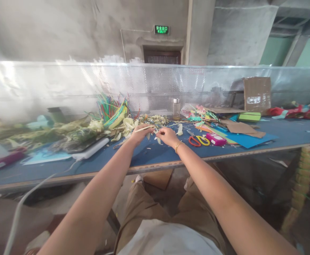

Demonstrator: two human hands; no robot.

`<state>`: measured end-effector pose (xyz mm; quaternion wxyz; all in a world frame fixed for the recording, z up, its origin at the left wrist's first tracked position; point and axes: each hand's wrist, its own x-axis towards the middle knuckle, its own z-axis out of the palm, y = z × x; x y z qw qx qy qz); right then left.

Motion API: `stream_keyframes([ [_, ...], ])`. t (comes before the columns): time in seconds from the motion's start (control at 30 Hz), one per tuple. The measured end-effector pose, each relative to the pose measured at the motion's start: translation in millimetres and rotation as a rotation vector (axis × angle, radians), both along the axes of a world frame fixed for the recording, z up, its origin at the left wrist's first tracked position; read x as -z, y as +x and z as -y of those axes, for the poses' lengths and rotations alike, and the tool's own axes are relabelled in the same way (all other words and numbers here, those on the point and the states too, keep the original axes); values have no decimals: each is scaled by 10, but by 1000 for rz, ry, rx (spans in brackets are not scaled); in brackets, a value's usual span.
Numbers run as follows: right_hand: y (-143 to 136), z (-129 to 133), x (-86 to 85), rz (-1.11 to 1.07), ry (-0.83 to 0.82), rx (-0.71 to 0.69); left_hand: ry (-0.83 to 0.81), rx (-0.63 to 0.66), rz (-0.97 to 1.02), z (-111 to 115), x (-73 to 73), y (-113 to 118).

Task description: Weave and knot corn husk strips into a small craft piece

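Note:
Over the blue table top (149,157), my left hand (140,135) is closed on a thin pale yellow strip (145,129), which looks like a dried husk or leaf. Close to its right, my right hand (167,136) makes a pinch, with a bracelet on the wrist. Whatever lies between its fingertips is too small to make out. A pale curled piece (180,129) lies just right of the right hand. Behind the left hand are a cream husk-like piece (128,124) and a heap of yellowish scraps (155,119).
Scissors with red and yellow handles (199,141) lie beside a magenta box (216,139). Further right are blue sheets (256,139) and cardboard (244,128). A glass bottle (176,109) stands behind. Left are coloured stems (111,109) and a white power strip (91,148) with a cord.

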<state>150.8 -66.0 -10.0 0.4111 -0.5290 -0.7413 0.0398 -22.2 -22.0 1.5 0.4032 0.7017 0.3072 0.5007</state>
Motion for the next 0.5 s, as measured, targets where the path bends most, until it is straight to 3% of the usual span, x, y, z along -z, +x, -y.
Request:
stream_keyframes([
  [0.1, 7, 38, -18, 15, 19, 45, -33, 1, 35, -16, 9, -5],
  [0.2, 3, 108, -51, -3, 199, 156, -157, 1, 152, -31, 19, 6],
  [0.27, -21, 158, -75, 46, 287, 180, -229, 68, 227, -29, 19, 18],
  [0.4, -126, 200, -79, 232, 242, 91, -261, 257, 267, 8, 7, 42],
  [0.5, -194, 170, -39, 265, 189, 105, -277, 316, 294, 38, 0, 57],
])
